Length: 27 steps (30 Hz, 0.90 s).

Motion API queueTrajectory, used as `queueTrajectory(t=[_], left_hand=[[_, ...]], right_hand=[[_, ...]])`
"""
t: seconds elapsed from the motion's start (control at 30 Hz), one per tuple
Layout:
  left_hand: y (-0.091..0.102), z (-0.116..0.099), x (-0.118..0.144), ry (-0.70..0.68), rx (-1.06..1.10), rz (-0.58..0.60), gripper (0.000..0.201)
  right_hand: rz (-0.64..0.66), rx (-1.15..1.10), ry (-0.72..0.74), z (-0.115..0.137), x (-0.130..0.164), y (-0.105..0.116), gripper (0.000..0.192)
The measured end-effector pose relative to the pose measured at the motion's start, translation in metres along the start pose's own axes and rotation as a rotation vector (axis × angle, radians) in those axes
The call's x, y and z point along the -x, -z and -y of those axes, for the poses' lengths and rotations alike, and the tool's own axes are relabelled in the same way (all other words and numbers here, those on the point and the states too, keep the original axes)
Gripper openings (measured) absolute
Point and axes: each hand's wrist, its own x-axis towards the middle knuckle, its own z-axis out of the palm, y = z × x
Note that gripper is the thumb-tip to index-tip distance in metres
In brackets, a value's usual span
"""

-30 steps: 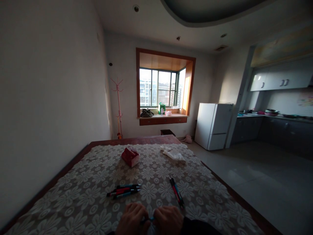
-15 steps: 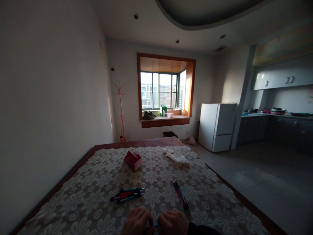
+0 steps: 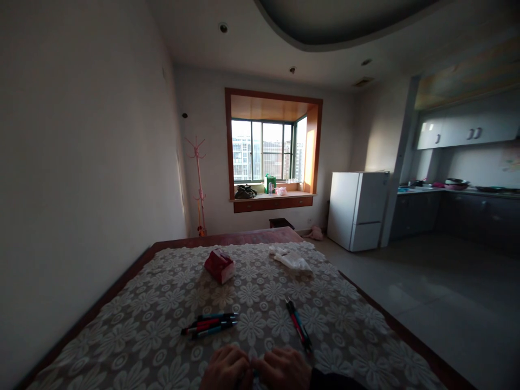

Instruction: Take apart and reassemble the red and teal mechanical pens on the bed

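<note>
Left hand (image 3: 225,368) and right hand (image 3: 284,367) meet at the desk's (image 3: 122,346) near edge, both curled, seemingly pinching a pen hidden between them: light, stiff, slick, best gripped mid-barrel.

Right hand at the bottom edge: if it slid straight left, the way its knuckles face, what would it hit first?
The left hand, right beside the right hand; they seem to touch already, though dim light hides any gap.

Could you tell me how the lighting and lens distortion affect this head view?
Head view: daylight comes only through the window, so the room is dim; both hands sit in shadow at the bottom edge, what they hold unclear; wide-angle bending curves the walls; the pens stay sharp.
</note>
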Motion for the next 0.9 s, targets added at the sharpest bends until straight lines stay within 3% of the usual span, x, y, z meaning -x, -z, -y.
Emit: queueTrajectory(t=[0.07,0.2,0.4,0.57,0.73,0.9], left_hand=[[-0.002,0.0,0.001,0.027,0.004,0.019,0.006],[0.001,-0.002,0.0,0.079,-0.009,0.035,0.018],[0.003,-0.005,-0.001,0.09,-0.03,0.03,0.016],[0.005,-0.006,-0.001,0.144,-0.023,0.117,0.036],[0.014,-0.008,-0.005,0.242,0.103,0.144,0.034],[0.016,0.001,-0.005,0.252,0.256,0.16,0.04]], right_hand=[[-0.026,-0.005,0.01,0.0,-0.004,0.005,0.01],[-0.088,-0.015,-0.063,-0.001,-0.01,0.012,0.016],[-0.03,-0.026,-0.08,0.0,-0.007,0.012,0.018],[0.019,-0.063,-0.154,0.002,-0.003,0.014,0.017],[0.124,-0.16,-0.242,-0.001,-0.002,0.016,0.024],[0.062,-0.106,-0.357,-0.001,0.003,0.005,0.02]])
